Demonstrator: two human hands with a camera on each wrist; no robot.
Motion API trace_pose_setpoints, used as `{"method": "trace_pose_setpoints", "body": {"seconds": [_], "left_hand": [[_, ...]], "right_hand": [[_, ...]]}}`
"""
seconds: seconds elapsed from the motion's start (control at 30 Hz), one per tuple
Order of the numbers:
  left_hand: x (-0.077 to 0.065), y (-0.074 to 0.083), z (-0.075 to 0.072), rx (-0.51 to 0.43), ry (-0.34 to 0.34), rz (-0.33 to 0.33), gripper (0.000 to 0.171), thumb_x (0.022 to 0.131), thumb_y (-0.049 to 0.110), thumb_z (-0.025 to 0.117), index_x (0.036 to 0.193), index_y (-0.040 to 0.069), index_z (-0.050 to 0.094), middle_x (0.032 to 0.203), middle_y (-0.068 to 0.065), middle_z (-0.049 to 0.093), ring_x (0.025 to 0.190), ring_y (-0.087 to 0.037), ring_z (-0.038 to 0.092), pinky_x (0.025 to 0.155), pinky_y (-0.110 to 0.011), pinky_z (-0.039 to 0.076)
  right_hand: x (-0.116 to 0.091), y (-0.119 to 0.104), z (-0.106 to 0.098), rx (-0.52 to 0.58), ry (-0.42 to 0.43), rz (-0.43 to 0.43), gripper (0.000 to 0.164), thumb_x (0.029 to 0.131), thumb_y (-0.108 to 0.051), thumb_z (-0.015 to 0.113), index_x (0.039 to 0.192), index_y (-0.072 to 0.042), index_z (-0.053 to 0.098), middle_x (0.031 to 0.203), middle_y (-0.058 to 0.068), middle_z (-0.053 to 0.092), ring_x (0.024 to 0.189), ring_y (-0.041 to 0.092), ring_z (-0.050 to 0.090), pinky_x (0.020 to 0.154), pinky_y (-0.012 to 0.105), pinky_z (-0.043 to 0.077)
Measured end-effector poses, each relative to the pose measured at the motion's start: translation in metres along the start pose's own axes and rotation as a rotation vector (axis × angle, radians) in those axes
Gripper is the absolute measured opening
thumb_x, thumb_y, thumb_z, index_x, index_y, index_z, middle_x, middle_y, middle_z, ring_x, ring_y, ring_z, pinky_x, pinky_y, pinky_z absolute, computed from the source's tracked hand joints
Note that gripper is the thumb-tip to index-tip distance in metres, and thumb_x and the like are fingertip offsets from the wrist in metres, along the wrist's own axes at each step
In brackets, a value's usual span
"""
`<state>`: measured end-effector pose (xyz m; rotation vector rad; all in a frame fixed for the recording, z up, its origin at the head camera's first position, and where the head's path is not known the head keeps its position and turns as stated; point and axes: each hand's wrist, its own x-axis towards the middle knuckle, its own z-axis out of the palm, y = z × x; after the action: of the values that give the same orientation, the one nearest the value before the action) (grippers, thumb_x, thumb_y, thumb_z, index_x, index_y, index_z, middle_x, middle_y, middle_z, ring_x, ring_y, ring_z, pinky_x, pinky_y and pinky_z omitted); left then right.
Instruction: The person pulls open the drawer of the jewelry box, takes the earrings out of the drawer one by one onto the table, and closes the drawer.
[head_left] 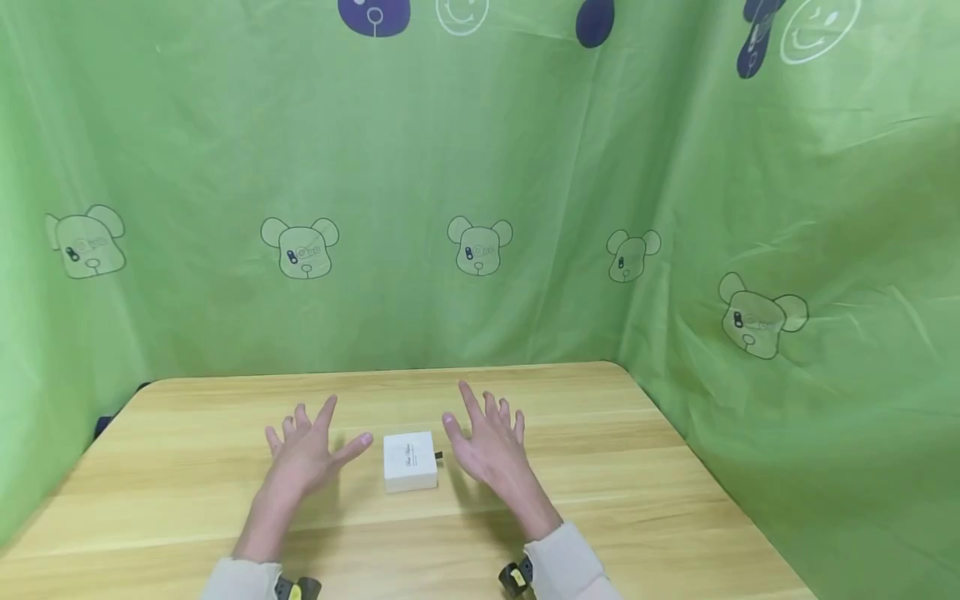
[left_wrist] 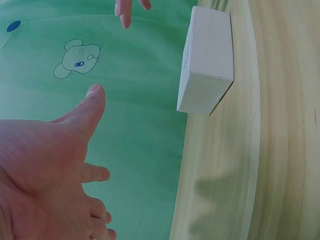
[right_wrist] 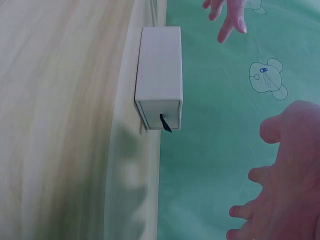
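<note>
Box [head_left: 410,463], matt, smooth, looks like card! Tab [right_wrist: 165,123], ribbon-like cloth. Table [head_left: 600,450], smooth wood grain, faint sheen. Curtain [head_left: 420,150], creased cloth, softly shiny. Sleeves [head_left: 567,560], matt cloth.

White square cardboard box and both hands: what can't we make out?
Inside the white square cardboard box: walls hide it, all views.
Box underside: hidden against the pale wooden table, all views.
Black lettering on top: too small to read, head view.
Bare left hand: cut by left and bottom edges, left wrist view.
Bare right hand: cut by right and bottom edges, right wrist view.
</note>
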<state>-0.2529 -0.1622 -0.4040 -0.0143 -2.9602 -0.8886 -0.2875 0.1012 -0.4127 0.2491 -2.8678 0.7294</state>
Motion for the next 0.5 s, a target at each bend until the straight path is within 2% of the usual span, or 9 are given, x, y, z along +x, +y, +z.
{"method": "trace_pose_setpoints", "body": {"seconds": [0.27, 0.5], "left_hand": [[0.002, 0.005, 0.005, -0.098, 0.000, 0.016, 0.103, 0.093, 0.061, 0.062, 0.162, 0.002, 0.013, 0.159, -0.044, 0.002, 0.148, -0.061, 0.000, 0.120, -0.071, -0.009], [0.003, 0.009, 0.015, -0.085, -0.015, 0.036, 0.104, 0.093, 0.060, 0.062, 0.162, 0.001, 0.012, 0.159, -0.044, 0.003, 0.148, -0.062, 0.003, 0.121, -0.071, -0.002]], "right_hand": [[-0.002, -0.004, 0.002, 0.043, -0.036, -0.009, 0.070, 0.104, -0.057, 0.036, 0.164, -0.026, 0.019, 0.163, 0.026, 0.030, 0.150, 0.051, 0.022, 0.124, 0.070, 0.004], [-0.005, -0.009, 0.008, 0.133, -0.090, -0.021, 0.072, 0.104, -0.056, 0.040, 0.164, -0.022, 0.020, 0.163, 0.022, 0.032, 0.151, 0.047, 0.026, 0.124, 0.068, 0.015]]}}
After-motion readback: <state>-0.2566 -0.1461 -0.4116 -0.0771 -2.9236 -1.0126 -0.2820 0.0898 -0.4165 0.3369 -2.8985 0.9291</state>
